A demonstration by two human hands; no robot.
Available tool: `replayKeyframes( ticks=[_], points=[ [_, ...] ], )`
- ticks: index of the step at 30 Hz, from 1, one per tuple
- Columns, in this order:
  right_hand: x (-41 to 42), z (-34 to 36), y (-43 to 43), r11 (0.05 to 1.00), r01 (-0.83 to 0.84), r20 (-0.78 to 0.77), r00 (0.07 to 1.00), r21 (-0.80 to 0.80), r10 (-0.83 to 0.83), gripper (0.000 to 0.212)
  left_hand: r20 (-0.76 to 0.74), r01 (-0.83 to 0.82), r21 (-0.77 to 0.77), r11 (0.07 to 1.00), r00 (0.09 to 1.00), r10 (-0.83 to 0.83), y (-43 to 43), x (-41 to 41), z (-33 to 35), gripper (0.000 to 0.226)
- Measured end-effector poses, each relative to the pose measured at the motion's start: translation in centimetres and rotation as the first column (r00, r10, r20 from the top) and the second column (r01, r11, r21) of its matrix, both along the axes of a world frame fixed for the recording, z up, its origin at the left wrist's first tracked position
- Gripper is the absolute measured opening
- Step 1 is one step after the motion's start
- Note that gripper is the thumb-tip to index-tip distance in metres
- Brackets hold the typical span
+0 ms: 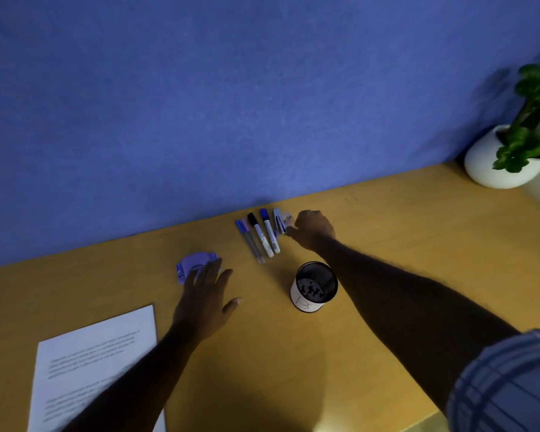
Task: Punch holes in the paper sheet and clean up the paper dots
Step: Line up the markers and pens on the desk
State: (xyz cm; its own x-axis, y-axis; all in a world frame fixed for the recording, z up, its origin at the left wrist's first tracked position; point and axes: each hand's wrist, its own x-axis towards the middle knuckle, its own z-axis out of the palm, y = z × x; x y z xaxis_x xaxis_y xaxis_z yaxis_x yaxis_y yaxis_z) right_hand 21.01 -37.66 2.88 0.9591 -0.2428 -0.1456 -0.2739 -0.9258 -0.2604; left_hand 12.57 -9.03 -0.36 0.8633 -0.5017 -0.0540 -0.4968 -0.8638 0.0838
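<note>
Left grip (pixel 205 285) released, fingers flat over purple hole punch (pixel 194 261). Right grip (pixel 312 229) curled beside pens (pixel 262 235); can't tell if it holds anything.

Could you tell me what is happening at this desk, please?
A person reaches the left hand, fingers straight, to the purple hole punch. The right hand is curled beside the row of pens; whether it holds anything is unclear. The paper sheet lies to the near left, in neither hand.
</note>
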Motion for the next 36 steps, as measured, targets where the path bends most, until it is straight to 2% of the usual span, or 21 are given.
replayKeyframes(
  ticks=[7, 12, 17, 29, 36],
  points=[
    [2.4, -2.8, -2.2, 0.993, 0.119, -0.074, 0.99, -0.022, -0.12, 0.045, -0.02, 0.002, -0.017, 1.0, 1.0, -0.002, -0.7, 1.0, -0.9, 0.07],
    [4.3, -3.9, -1.9, 0.986, 0.167, -0.072, 0.983, -0.02, -0.168, 0.053, 0.007, 0.021, 0.0, 1.0, 1.0, -0.021, -0.5, 0.9, -1.8, 0.069],
    [5.6, -4.2, -1.8, 0.989, 0.121, -0.062, 0.99, -0.081, -0.126, 0.052, 0.031, 0.04, 0.005, 0.999, 0.999, -0.04, -0.4, 0.3, -2.3, 0.066],
    [5.2, -4.2, -1.8, 0.996, 0.065, -0.034, 0.997, -0.061, -0.067, 0.062, 0.03, 0.043, -0.03, 0.999, 0.999, -0.042, -1.1, -0.2, -2.1, 0.063],
    [4.8, -3.8, -1.9, 0.996, 0.04, -0.089, 0.995, -0.076, -0.046, 0.058, 0.021, 0.03, -0.022, 0.999, 0.999, -0.03, -0.7, -0.3, -2.2, 0.064]
  ],
)
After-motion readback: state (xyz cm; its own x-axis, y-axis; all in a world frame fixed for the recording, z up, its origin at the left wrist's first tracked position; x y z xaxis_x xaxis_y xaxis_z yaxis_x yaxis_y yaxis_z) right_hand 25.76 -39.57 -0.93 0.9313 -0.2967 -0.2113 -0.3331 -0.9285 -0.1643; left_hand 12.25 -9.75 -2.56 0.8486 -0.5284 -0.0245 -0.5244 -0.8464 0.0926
